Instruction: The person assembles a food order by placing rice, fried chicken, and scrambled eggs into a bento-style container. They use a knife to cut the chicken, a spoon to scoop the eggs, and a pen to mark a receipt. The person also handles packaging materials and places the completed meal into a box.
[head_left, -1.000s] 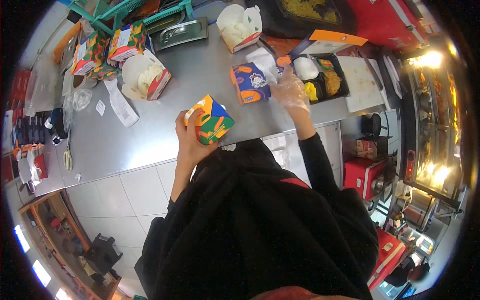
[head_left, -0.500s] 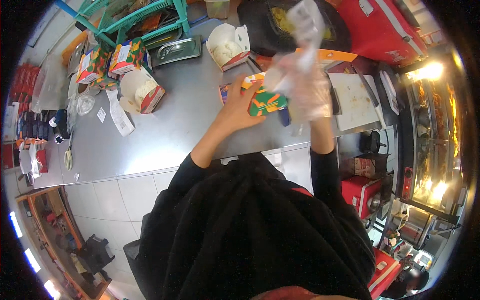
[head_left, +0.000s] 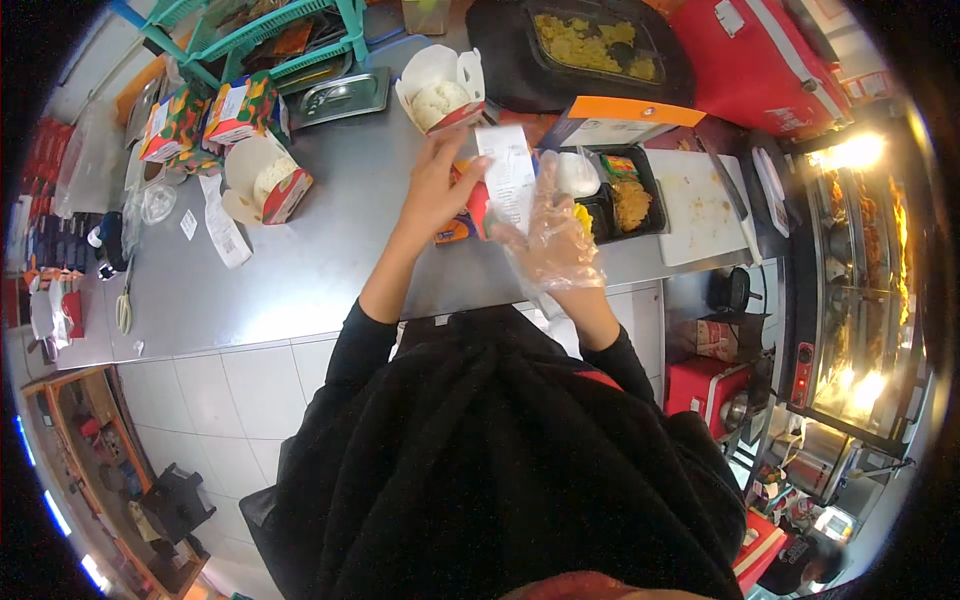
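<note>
My bare left hand (head_left: 432, 190) rests against the left side of a colourful takeaway box, with its thumb by a white printed receipt (head_left: 508, 175). The receipt lies over the box and hides most of it; a red edge (head_left: 477, 204) shows. My right hand (head_left: 562, 240), in a clear plastic glove, lies along the right edge of the receipt with its fingers stretched out. Right beside it, a black compartment tray (head_left: 655, 212) holds a breaded piece of food (head_left: 630, 203), a white wrapped lump (head_left: 577, 174) and something yellow.
Open boxes of rice (head_left: 440, 100) (head_left: 270, 185) and closed patterned boxes (head_left: 240, 110) stand on the steel counter (head_left: 300, 280). A cutting board (head_left: 690, 200) with a knife (head_left: 735, 190) lies to the right, near a lit food warmer (head_left: 860, 280). A red insulated bag (head_left: 750, 70) stands behind.
My right hand has come down and left, and a blurred white shape beside it has gone. The receipt now shows flat over the box, and the black tray is uncovered.
</note>
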